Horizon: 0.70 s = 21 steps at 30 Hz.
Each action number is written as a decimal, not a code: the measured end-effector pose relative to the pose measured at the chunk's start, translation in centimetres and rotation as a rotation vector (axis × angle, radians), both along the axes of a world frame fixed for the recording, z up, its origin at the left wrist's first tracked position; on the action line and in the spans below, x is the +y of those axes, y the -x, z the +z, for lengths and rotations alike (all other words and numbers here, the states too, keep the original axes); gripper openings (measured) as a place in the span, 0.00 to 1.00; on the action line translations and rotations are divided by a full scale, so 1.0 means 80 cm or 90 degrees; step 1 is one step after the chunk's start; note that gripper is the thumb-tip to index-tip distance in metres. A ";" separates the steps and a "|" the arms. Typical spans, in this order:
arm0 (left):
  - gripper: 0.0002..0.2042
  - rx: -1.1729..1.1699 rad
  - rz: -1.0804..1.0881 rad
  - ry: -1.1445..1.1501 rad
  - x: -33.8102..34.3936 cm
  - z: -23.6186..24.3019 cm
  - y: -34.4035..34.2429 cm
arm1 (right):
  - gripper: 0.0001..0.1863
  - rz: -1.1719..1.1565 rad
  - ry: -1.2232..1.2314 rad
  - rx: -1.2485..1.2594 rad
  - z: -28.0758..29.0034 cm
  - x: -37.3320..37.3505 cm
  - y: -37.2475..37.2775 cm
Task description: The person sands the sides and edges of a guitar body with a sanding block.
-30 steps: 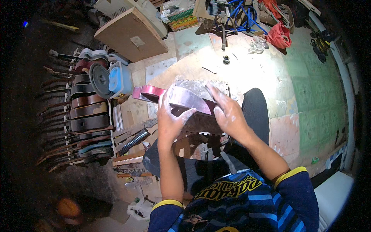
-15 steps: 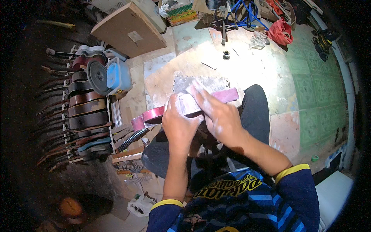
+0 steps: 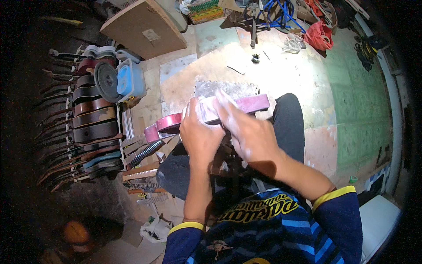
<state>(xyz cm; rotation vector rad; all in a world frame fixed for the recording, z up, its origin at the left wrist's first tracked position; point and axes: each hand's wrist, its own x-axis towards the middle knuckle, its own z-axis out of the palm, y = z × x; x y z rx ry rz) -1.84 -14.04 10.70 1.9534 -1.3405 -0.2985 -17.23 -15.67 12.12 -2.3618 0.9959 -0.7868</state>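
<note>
A pink body with a curved, glossy edge (image 3: 254, 102), like a guitar body seen edge-on, lies across in front of me, tilted up to the right. Its middle is pale with white dust. My left hand (image 3: 200, 134) grips the body left of the middle, fingers wrapped over the edge. My right hand (image 3: 252, 134) presses on the dusty part beside it, fingers together and whitened. Whatever it holds, perhaps something thin and pale, I cannot make out. Beyond the hands lies a grey dusty mat (image 3: 211, 88) with a notched rim.
Several guitars (image 3: 94, 112) stand in a rack at the left. Near them are a blue plastic tub (image 3: 137, 83), a black coil (image 3: 147, 152) and a handsaw (image 3: 140, 175). A board (image 3: 145, 33) leans at the back left. A small jar (image 3: 256, 58) and a red bag (image 3: 318, 37) are farther off.
My right hand has shifted a little along the dusty edge, still pressed to it. My left hand keeps its grip. The whole view has moved slightly.
</note>
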 end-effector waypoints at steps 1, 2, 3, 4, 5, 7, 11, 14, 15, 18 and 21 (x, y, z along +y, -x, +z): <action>0.25 -0.015 -0.005 -0.001 0.001 -0.001 0.001 | 0.39 -0.005 0.007 -0.010 -0.001 -0.011 -0.006; 0.25 -0.021 0.014 0.030 -0.002 -0.003 0.004 | 0.38 -0.018 0.003 0.007 -0.011 -0.015 -0.010; 0.24 -0.004 0.013 0.030 -0.001 -0.007 0.002 | 0.36 -0.012 -0.017 -0.002 -0.009 -0.004 -0.006; 0.24 0.009 0.017 0.033 0.001 -0.009 -0.006 | 0.35 -0.003 -0.034 -0.014 -0.002 0.011 -0.002; 0.23 0.025 0.016 0.036 0.000 -0.011 -0.008 | 0.33 0.003 -0.052 -0.024 -0.001 0.023 0.002; 0.21 -0.001 0.014 0.028 0.002 -0.004 -0.002 | 0.34 0.001 -0.040 -0.051 -0.011 0.020 0.000; 0.19 0.045 0.018 0.042 0.005 -0.004 -0.003 | 0.35 -0.002 -0.035 -0.059 -0.013 0.008 -0.011; 0.18 0.026 0.016 0.061 0.009 -0.014 -0.011 | 0.32 0.014 -0.054 -0.081 -0.004 0.033 -0.002; 0.17 0.002 0.013 0.069 0.010 -0.016 -0.011 | 0.33 0.017 -0.030 -0.089 -0.009 0.017 -0.008; 0.17 0.048 0.024 0.074 0.007 -0.010 -0.003 | 0.33 0.016 -0.023 -0.084 -0.022 -0.006 -0.021; 0.16 0.054 0.015 0.075 0.010 -0.013 -0.018 | 0.33 0.039 -0.055 -0.154 -0.015 0.028 -0.010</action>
